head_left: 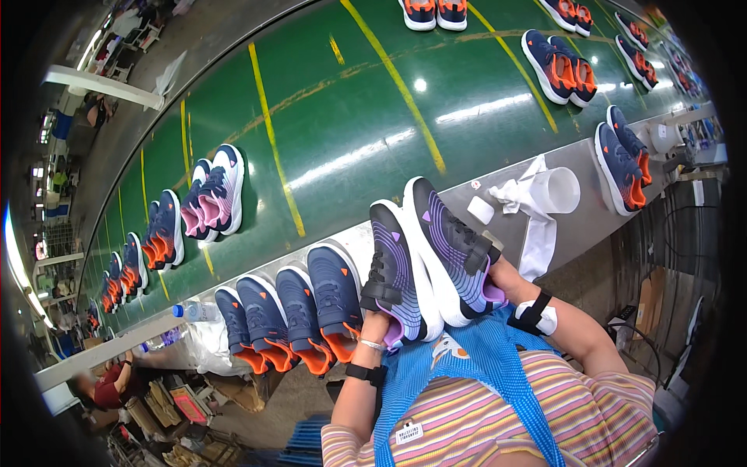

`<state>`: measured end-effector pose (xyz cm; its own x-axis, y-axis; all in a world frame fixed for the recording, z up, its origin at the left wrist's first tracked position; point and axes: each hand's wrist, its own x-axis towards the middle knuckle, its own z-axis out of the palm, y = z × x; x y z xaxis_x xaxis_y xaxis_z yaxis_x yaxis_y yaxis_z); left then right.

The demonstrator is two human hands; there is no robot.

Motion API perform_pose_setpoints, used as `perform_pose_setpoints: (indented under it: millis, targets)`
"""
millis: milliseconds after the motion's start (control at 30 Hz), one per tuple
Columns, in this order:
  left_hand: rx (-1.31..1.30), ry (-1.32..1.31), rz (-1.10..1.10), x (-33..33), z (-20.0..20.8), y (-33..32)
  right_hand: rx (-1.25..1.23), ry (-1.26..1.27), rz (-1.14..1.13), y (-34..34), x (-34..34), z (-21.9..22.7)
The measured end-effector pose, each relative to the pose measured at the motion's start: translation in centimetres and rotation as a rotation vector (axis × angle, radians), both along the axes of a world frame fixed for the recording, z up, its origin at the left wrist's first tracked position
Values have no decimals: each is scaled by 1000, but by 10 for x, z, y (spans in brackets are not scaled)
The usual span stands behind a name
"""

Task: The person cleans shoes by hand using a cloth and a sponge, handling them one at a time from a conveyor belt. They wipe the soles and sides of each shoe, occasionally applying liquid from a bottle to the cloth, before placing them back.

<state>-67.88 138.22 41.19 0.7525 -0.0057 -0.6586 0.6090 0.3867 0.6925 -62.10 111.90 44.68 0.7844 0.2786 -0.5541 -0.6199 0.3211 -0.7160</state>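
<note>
A pair of black-and-purple sneakers with white soles is held up in front of my blue apron, toes pointing away from me. My left hand (375, 327) is at the collar of the left sneaker (386, 261), its fingers mostly hidden by the shoe. On the other side, my right hand (504, 277) grips the right sneaker (451, 233) near its strap and lilac-lined opening. The white soles lean against each other in the middle. Just left of them, several navy sneakers (334, 284) with orange linings stand in a row along the bench edge.
A green conveyor belt (327, 132) with yellow lines carries more paired sneakers (215, 191). On the metal ledge to the right lie a white tape roll (555, 191), a small white block (481, 210) and another navy pair (622, 167). A blue-capped bottle (196, 312) lies at left; a person (113, 380) is beyond.
</note>
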Motion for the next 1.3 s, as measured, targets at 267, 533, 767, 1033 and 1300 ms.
perform_pose_setpoints:
  millis: [267, 533, 767, 1033, 1300]
  targets:
    - [-238, 30, -61, 7, -7, 6, 145, 238, -26, 8, -3, 13]
    - [-255, 27, -58, 6, -6, 11, 228, 232, -11, 5, 1, 0]
    - [-268, -16, -52, 23, -1, 14, 227, 137, 48, 7, 0, 5]
    - [1295, -1084, -519, 5, -11, 27, -327, -461, 138, -14, -4, 28]
    - [479, -528, -87, -17, 15, 16, -404, -682, 128, -43, -23, 48]
